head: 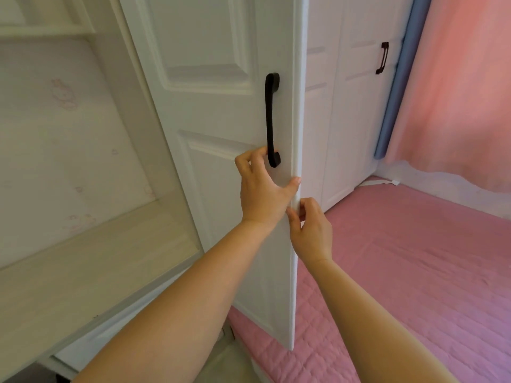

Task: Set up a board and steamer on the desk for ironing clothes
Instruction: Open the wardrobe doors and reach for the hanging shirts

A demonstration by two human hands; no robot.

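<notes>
A white panelled cupboard door (221,111) is standing open, its free edge facing the camera; neither board nor steamer is showing in this view. The left hand (262,189) is lying against the door face, fingers curling behind the lower end of the black handle (272,120), thumb on the door edge. The right hand (311,230) is pinching that edge just below. A pale shelf (83,258) is lying left; pink bedding (414,272) and a pink curtain (456,92) are lying right.

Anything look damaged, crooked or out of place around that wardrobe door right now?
Nothing stands out. The white door hangs ajar, its black handle intact; the left hand and right hand grip its edge.
</notes>
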